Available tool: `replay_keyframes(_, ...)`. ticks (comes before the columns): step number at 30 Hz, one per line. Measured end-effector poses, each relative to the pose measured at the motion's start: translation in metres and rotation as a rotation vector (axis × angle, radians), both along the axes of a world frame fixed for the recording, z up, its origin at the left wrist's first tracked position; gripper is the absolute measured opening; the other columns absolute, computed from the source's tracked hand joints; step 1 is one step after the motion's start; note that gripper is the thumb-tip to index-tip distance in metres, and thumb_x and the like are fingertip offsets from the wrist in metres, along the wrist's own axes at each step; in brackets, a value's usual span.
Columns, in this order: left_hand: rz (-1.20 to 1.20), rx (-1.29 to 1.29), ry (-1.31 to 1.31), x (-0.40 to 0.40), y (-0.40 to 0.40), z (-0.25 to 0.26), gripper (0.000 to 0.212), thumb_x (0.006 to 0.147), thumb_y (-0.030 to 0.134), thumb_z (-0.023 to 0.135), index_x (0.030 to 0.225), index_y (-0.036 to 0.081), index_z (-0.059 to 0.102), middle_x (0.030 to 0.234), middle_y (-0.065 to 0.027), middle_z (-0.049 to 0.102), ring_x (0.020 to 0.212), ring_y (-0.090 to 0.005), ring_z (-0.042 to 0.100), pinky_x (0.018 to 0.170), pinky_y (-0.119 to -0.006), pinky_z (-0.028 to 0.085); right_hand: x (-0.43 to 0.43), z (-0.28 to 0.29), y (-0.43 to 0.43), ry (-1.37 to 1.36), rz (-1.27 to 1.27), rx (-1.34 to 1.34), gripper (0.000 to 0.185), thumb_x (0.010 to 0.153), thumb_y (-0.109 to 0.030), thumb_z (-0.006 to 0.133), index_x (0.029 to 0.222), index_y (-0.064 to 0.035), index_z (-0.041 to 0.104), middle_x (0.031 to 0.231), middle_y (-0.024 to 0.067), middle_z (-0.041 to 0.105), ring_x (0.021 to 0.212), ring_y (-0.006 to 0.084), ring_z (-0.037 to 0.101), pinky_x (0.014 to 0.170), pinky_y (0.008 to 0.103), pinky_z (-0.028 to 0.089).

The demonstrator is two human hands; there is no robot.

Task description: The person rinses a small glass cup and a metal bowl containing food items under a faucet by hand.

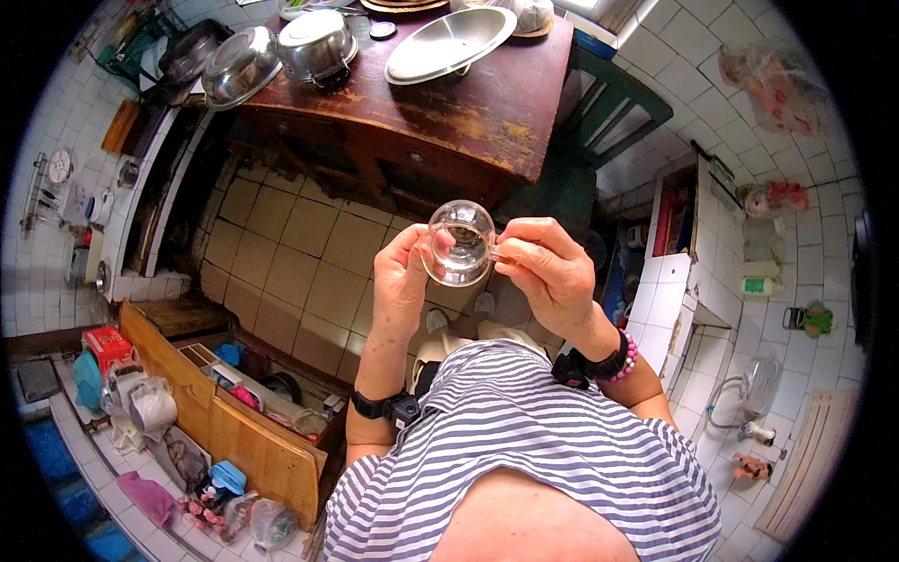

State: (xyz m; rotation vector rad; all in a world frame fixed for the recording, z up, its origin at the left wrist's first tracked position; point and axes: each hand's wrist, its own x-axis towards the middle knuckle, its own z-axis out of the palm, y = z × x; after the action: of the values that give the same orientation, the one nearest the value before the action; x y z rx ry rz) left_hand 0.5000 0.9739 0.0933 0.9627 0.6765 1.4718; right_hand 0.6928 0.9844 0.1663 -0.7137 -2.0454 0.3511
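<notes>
A small clear glass vessel [460, 244], round-bodied with a ring-like inner edge, is held up in front of my body. It looks like a glass cup; its inside appears see-through, with the floor showing behind. My left hand [402, 270] grips its left side, thumb and fingers against the glass. On the other side, my right hand [546, 263] pinches a small glass projection, perhaps the handle, between thumb and fingers. Black straps circle both wrists, and a pink bead bracelet [628, 357] is on the right one. The fingertips partly hide the vessel's sides.
A worn wooden table [484, 126] stands ahead, bearing a steel pot [316, 46], a steel basin [241, 67] and a tilted metal lid [449, 46]. A green chair [611, 105] is beside it. At lower left, an open wooden cabinet door [260, 449] borders a cluttered tiled ledge.
</notes>
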Motion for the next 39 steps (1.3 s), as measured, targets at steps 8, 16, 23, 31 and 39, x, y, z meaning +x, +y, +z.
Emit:
replay_keyframes(8,-0.035,-0.028,-0.070,0.011,0.005,0.017,0.056,0.095,0.050,0.055,0.118,0.000,0.064,0.100,-0.0015,0.066,0.079,-0.0051,0.057,0.067,-0.019,0.044,0.001,-0.004,0.001,-0.009,-0.040,-0.049,0.013,0.082,-0.002,0.072,0.095,0.0012,0.068,0.097,0.0129,0.064,0.081,0.0211,0.064,0.066,0.0252,0.052)
replay_keyframes(16,-0.256,-0.068,-0.170,0.012,0.007,-0.001,0.063,0.094,0.057,0.051,0.113,-0.002,0.067,0.094,-0.0037,0.067,0.074,-0.0063,0.056,0.062,-0.020,0.045,0.006,-0.014,-0.002,0.006,-0.070,-0.042,0.019,0.082,-0.007,0.073,0.098,0.0012,0.066,0.093,0.0136,0.064,0.076,0.0256,0.064,0.064,0.0305,0.052)
replay_keyframes(23,-0.165,-0.046,0.124,0.011,0.008,-0.015,0.069,0.095,0.064,0.043,0.090,0.001,0.071,0.073,-0.0027,0.065,0.062,-0.0073,0.055,0.055,-0.021,0.043,0.011,-0.014,-0.003,-0.037,-0.103,0.018,0.021,0.080,-0.006,0.074,0.097,0.0009,0.066,0.093,0.0132,0.064,0.077,0.0255,0.064,0.063,0.0312,0.053)
replay_keyframes(31,-0.246,-0.034,0.058,0.013,0.014,-0.009,0.066,0.094,0.061,0.048,0.111,0.000,0.065,0.087,-0.0029,0.067,0.069,-0.0059,0.057,0.057,-0.018,0.043,0.016,-0.020,-0.005,0.002,-0.127,0.010,0.023,0.078,-0.006,0.075,0.098,-0.0001,0.066,0.094,0.0123,0.064,0.078,0.0248,0.064,0.065,0.0313,0.053)
replay_keyframes(39,-0.563,-0.244,-0.239,0.123,0.058,-0.007,0.078,0.093,0.067,0.044,0.132,0.000,0.050,0.106,-0.0100,0.066,0.075,-0.0139,0.065,0.050,-0.022,0.050,0.119,-0.024,0.010,0.199,-0.087,-0.240,0.014,0.088,-0.010,0.067,0.099,-0.0012,0.066,0.100,0.0132,0.065,0.088,0.0284,0.066,0.075,0.0350,0.054)
